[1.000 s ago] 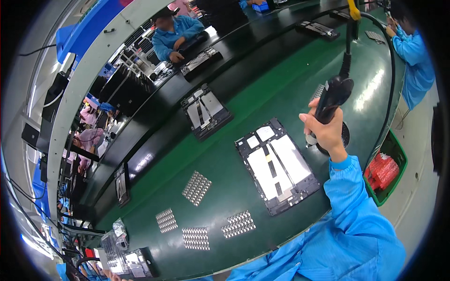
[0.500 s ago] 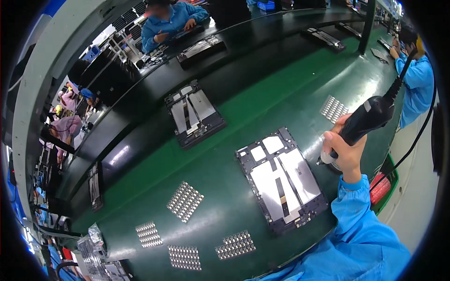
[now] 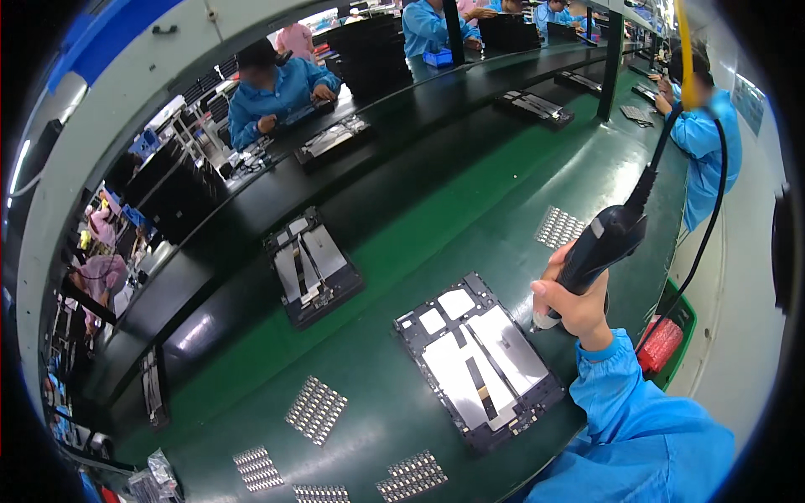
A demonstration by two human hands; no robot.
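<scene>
Electric screwdriver in right hand; tip hidden, left hand out of view.

Head camera looks steeply down (fisheye, close) over the green workbench.

Blue sleeve, elastic cuff

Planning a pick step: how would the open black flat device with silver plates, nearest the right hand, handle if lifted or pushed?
The open black flat device with silver plates looks thin and rigid, so it probably slides flat on the green belt and won't roll. Its exposed internals suggest fragility; lifting by the frame edges seems safer.
</scene>
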